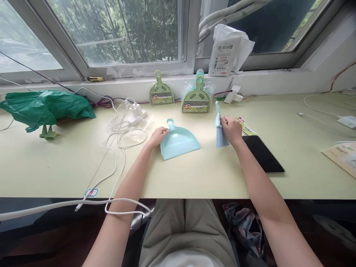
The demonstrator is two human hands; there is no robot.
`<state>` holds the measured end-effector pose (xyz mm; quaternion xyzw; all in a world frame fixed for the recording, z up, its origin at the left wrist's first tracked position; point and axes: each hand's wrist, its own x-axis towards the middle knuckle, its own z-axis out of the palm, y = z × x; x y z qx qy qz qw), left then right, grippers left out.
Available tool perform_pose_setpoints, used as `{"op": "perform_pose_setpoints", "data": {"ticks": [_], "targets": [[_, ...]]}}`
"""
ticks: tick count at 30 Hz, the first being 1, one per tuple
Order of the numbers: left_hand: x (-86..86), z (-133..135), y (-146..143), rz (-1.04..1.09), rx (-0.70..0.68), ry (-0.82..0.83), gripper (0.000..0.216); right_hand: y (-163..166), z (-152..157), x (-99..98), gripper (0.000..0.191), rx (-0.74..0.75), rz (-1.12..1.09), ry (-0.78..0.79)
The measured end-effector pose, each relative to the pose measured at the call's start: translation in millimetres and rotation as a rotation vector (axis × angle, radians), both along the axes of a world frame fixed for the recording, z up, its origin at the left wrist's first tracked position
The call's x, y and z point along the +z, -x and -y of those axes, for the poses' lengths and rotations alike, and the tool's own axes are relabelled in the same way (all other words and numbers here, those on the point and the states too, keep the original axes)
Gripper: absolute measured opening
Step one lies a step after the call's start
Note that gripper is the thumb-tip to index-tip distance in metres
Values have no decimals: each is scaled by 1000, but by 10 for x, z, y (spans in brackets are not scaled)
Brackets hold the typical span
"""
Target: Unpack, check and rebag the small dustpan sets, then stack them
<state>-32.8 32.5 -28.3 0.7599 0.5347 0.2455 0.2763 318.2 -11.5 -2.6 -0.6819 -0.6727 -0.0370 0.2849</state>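
Observation:
A light blue mini dustpan (179,141) lies flat on the pale yellow desk (194,178), handle pointing away from me. My left hand (158,135) rests on its left edge near the handle. My right hand (231,129) grips a small light blue brush (219,128) held upright, bristles down against the desk, to the right of the dustpan. Two packaged green dustpan sets (161,91) (197,96) lean against the wall below the window.
A black phone (263,154) lies right of my right hand, a printed card (246,126) beside it. White cables and a charger (130,116) sprawl at left, near a green plastic bag (46,105). Papers (343,155) lie far right; a white packet (228,52) stands on the sill.

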Motion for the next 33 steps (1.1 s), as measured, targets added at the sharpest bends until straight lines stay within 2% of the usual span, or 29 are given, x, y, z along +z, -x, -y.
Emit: {"op": "perform_pose_setpoints", "data": {"ticks": [3, 7, 14, 18, 23, 27, 30, 33], "targets": [[-47, -84, 127, -29, 67, -23, 35, 68, 39, -86, 44, -114, 219, 96], [-71, -145, 199, 32, 110, -34, 40, 159, 42, -196, 35, -65, 381, 216], [58, -77, 189, 97, 177, -151, 38, 190, 44, -168, 30, -145, 260, 99], [115, -36, 211, 8, 249, -231, 32, 243, 45, -193, 35, -160, 240, 148], [107, -12, 215, -130, 174, -231, 22, 290, 58, -217, 34, -177, 238, 250], [89, 1, 200, -171, 198, -221, 25, 289, 65, -192, 28, -176, 224, 297], [79, 11, 181, -225, 216, -242, 29, 304, 58, -176, 26, -167, 147, 265], [78, 38, 115, -260, 174, -235, 33, 375, 61, -167, 23, -169, 32, 177]]}}
